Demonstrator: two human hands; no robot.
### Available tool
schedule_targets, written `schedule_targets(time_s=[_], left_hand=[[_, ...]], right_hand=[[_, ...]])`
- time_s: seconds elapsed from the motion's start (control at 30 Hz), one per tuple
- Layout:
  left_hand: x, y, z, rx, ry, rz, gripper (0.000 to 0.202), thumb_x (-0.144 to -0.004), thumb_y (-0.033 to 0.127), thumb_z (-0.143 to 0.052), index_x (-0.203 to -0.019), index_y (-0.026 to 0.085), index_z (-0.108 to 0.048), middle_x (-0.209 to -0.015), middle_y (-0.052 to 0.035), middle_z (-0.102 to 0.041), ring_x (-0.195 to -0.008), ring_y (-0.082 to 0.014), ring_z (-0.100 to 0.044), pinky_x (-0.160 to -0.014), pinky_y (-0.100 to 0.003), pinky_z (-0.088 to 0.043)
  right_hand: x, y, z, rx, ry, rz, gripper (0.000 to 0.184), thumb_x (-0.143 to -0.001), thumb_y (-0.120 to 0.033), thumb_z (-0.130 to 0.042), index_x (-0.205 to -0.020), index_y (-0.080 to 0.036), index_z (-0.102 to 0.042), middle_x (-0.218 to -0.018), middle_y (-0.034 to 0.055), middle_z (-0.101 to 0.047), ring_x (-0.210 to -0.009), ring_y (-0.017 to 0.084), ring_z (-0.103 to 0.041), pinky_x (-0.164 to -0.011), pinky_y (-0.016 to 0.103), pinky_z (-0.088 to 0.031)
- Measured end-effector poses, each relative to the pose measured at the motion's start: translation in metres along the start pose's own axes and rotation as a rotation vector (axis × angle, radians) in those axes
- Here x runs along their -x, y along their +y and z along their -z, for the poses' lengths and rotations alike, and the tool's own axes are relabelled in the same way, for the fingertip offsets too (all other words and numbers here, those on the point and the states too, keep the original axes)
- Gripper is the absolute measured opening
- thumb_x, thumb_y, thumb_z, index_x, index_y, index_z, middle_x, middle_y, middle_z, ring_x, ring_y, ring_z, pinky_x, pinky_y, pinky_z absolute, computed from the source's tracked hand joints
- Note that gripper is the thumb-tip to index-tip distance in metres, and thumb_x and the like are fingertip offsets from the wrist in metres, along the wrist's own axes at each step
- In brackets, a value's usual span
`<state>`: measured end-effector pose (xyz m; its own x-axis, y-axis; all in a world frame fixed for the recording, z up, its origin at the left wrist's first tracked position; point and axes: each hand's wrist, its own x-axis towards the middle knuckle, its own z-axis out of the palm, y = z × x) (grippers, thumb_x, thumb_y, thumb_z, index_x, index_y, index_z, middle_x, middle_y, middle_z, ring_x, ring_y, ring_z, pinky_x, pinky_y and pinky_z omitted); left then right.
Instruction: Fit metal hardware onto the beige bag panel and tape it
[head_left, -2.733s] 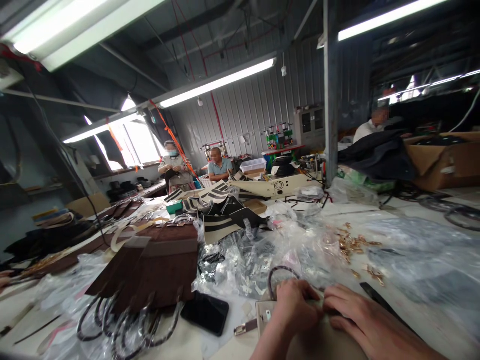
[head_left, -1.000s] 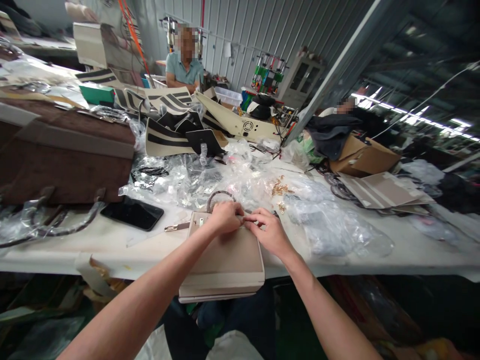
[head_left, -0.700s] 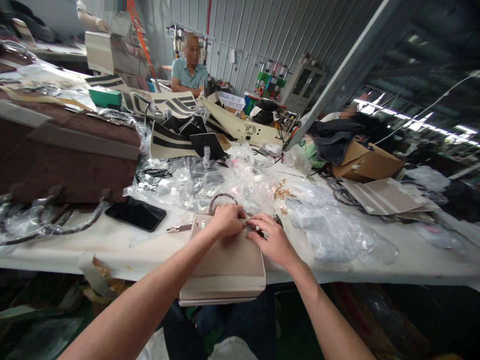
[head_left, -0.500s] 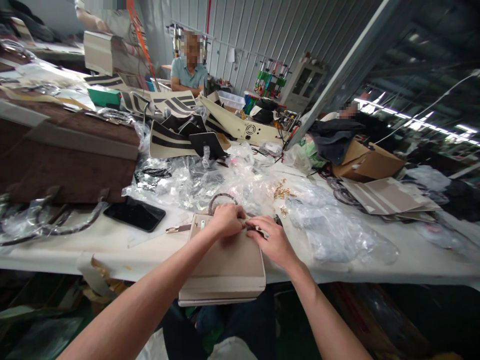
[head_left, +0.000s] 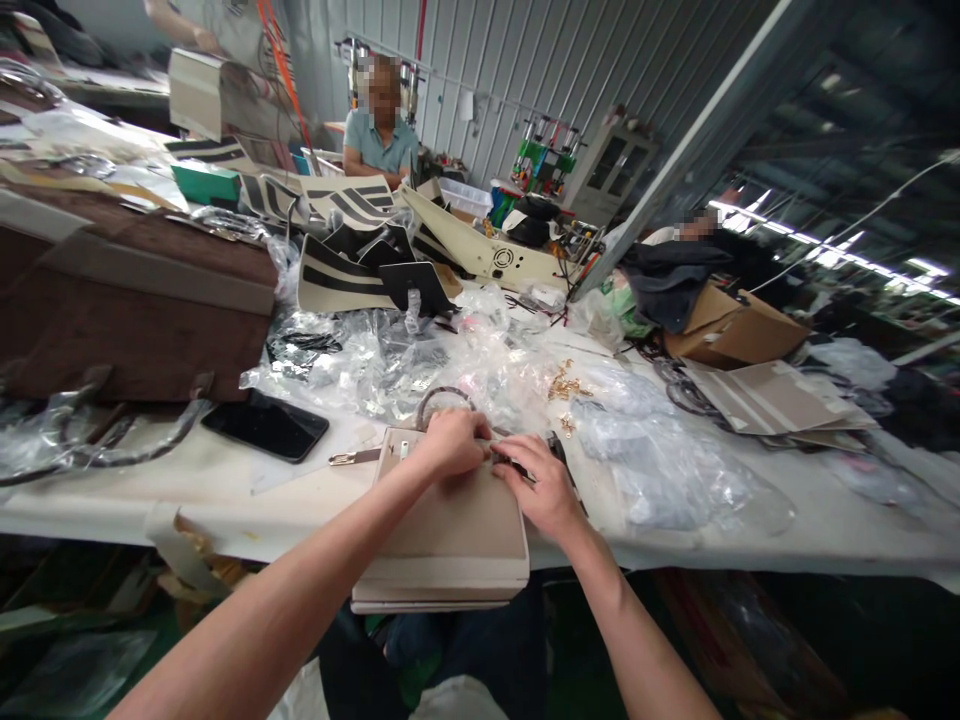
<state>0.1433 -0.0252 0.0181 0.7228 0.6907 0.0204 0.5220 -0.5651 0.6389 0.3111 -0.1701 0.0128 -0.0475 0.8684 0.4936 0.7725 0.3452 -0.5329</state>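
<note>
We hold our left fingers [head_left: 480, 427] and right fingers [head_left: 517, 450] bent together over the far end of a smooth, boxy beige bag [head_left: 450, 530], their exact grip unclear. It overhangs the white surface [head_left: 180, 503], where crinkled clear plastic [head_left: 517, 360] spreads before a ribbed wall [head_left: 499, 60].

Honestly can't make out a single word, number or logo anywhere here. Closest thing is the small white paper sheet [head_left: 467, 105] up on the grey corrugated metal wall [head_left: 510, 50], and it's way too tiny and blurry to read. Same deal with the cream machine housing with a round vent [head_left: 536, 268] and the open brown cardboard box [head_left: 739, 328]: nothing legible on either.
</note>
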Motion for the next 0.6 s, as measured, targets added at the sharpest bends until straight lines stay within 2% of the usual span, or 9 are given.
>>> schedule_targets(time_s=[0.2,0.37,0.43,0.5,0.6], left_hand=[[0.002,0.002,0.007,0.016,-0.022,0.003,0.021,-0.087,0.027,-0.076,-0.106,0.027,-0.085,-0.111,-0.0026,-0.082,-0.108,-0.0274,-0.073,-0.103,-0.036,-0.053],[0.006,0.008,0.016,0.039,-0.064,0.03,0.022,-0.086,0.028,-0.078,-0.107,0.028,-0.085,-0.106,-0.0003,-0.083,-0.104,-0.0249,-0.074,-0.097,-0.032,-0.054],[0.006,0.01,0.017,0.034,-0.062,0.052,0.024,-0.083,0.03,-0.082,-0.106,0.027,-0.085,-0.106,-0.0006,-0.083,-0.103,-0.0257,-0.074,-0.096,-0.032,-0.055],[0.005,0.011,0.016,0.034,-0.062,0.069,0.024,-0.081,0.03,-0.084,-0.105,0.027,-0.085,-0.105,-0.0003,-0.083,-0.103,-0.0258,-0.074,-0.096,-0.032,-0.055],[0.003,0.012,0.013,0.054,-0.073,0.084,0.023,-0.079,0.028,-0.084,-0.102,0.027,-0.085,-0.104,0.0003,-0.083,-0.103,-0.0255,-0.074,-0.097,-0.032,-0.056]], right_hand=[[-0.001,-0.009,0.002,0.064,-0.085,-0.072,0.029,-0.109,-0.021,-0.066,-0.133,-0.029,-0.08,-0.132,0.0101,-0.072,-0.128,0.031,-0.067,-0.114,0.05,-0.056],[-0.002,-0.008,0.008,-0.024,-0.103,-0.166,0.03,-0.108,-0.028,-0.07,-0.136,-0.029,-0.08,-0.136,0.0098,-0.073,-0.127,0.03,-0.069,-0.111,0.048,-0.059],[0.0,-0.001,0.016,-0.084,-0.056,-0.229,0.034,-0.108,-0.034,-0.07,-0.141,-0.028,-0.077,-0.138,0.0102,-0.074,-0.119,0.028,-0.073,-0.103,0.044,-0.064],[0.003,0.011,0.026,-0.033,0.061,-0.279,0.033,-0.11,-0.038,-0.065,-0.139,-0.026,-0.077,-0.134,0.0116,-0.076,-0.111,0.027,-0.075,-0.094,0.041,-0.065],[0.008,0.033,0.035,0.29,0.179,-0.341,0.03,-0.107,-0.039,-0.063,-0.125,-0.022,-0.079,-0.119,0.0136,-0.075,-0.102,0.029,-0.073,-0.089,0.043,-0.062]])
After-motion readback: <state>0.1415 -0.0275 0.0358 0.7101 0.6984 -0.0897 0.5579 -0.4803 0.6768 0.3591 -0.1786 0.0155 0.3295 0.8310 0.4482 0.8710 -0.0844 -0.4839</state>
